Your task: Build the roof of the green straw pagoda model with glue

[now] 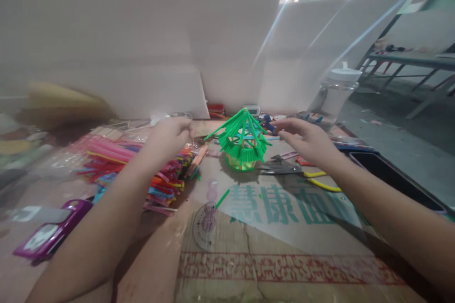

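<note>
A small green model (245,139) with a cone-shaped roof of fuzzy strips, like pipe cleaners, stands upright on the table between my hands. To its left is my left hand (176,133), raised with its fingers curled together; whether anything is between them is hidden. One green strip sticks out from the roof toward that hand. My right hand (307,139) hovers to the right of the model, fingers stretched out and thumb apart, with nothing visible in it. Scissors (284,167) with yellow handles lie below it. A small dark blue object (269,123) shows beyond its fingertips, too blurred to name.
Bundles of colourful fuzzy strips (167,177) lie at left, near a purple tool (59,227). A clear protractor (203,227) and a short green strip (222,198) are in front. A phone (394,180) lies right; a lidded clear bottle (339,92) stands behind. White boards (142,33) rise at the back.
</note>
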A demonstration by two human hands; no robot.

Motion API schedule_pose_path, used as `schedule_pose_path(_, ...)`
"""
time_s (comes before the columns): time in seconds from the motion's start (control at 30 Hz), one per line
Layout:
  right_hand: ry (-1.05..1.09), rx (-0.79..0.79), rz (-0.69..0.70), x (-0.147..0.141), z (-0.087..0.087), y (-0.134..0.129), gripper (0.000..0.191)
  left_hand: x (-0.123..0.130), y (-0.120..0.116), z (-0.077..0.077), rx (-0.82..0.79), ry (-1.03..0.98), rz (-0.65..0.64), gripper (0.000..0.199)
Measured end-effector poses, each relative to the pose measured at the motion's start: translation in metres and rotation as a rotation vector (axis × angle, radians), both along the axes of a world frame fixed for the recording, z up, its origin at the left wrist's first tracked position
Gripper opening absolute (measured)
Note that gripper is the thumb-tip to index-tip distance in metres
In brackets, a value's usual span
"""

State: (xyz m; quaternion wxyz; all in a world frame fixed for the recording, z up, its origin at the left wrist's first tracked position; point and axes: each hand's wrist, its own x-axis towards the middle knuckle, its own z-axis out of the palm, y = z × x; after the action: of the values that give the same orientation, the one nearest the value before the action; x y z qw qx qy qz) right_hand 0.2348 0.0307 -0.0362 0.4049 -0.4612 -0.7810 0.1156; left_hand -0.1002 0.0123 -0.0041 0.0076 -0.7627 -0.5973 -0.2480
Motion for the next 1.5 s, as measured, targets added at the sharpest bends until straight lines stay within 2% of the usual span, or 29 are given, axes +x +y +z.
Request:
schedule_pose_path(0.07, -0.048, -0.02, 0.0, 0.003, -0.014, -0.001, 0.026, -0.009, -0.001, -0.005, -0.071, 0.1, 0.047, 0.027)
schedule_pose_path(0.13, -0.081, -0.046, -0.001, 0.005, -0.03, -0.002, 0.025, -0.012, -0.003, -0.01, -0.145, 0.138, 0.039, 0.031)
schedule_pose_path(0.27, -0.197, -0.056, -0.001, 0.007, -0.061, -0.007, 0.025, -0.009, -0.007, -0.016, -0.296, 0.197, -0.124, 0.031)
schedule_pose_path(0.33, -0.283, -0.001, -0.036, 0.009, -0.073, -0.007, 0.027, -0.008, -0.009, -0.016, -0.265, 0.222, -0.127, 0.03)
schedule_pose_path(0.43, -0.349, 0.053, -0.064, 0.015, -0.085, -0.005, 0.028, -0.014, -0.01, -0.009, -0.14, 0.206, -0.032, 0.029)
schedule_pose_path(0.57, -0.384, 0.094, -0.033, 0.011, -0.084, -0.014, 0.03, -0.028, -0.016, 0.005, -0.145, 0.228, 0.02, 0.027)
schedule_pose_path(0.67, -0.488, 0.155, 0.144, -0.016, -0.075, -0.036, 0.029, -0.037, -0.024, 0.007, -0.222, 0.317, 0.01, 0.029)
schedule_pose_path(0.77, -0.522, 0.134, 0.31, -0.062, -0.065, -0.062, 0.024, -0.044, -0.029, -0.006, -0.289, 0.468, -0.023, 0.041)
schedule_pose_path(0.83, -0.533, 0.084, 0.385, -0.098, -0.059, -0.07, 0.024, -0.046, -0.029, -0.023, -0.235, 0.529, -0.057, 0.057)
schedule_pose_path(0.9, -0.503, 0.016, 0.42, -0.132, -0.054, -0.067, 0.023, -0.047, -0.028, -0.04, -0.175, 0.532, -0.067, 0.062)
schedule_pose_path(0.97, -0.436, -0.052, 0.381, -0.16, -0.053, -0.053, 0.021, -0.047, -0.026, -0.053, -0.136, 0.514, -0.044, 0.045)
schedule_pose_path(1.03, -0.414, -0.084, 0.339, -0.18, -0.055, -0.034, 0.02, -0.048, -0.025, -0.06, -0.101, 0.481, -0.005, 0.028)
schedule_pose_path(1.2, -0.338, -0.146, 0.27, -0.208, -0.07, 0.001, 0.018, -0.055, -0.029, -0.058, -0.044, 0.371, 0.051, 0.028)
schedule_pose_path(1.33, -0.276, -0.157, 0.244, -0.218, -0.078, 0.002, 0.019, -0.06, -0.031, -0.054, -0.041, 0.293, 0.071, 0.027)
schedule_pose_path(1.5, -0.208, -0.087, 0.192, -0.22, -0.078, -0.014, 0.023, -0.063, -0.031, -0.051, -0.042, 0.233, 0.09, 0.024)
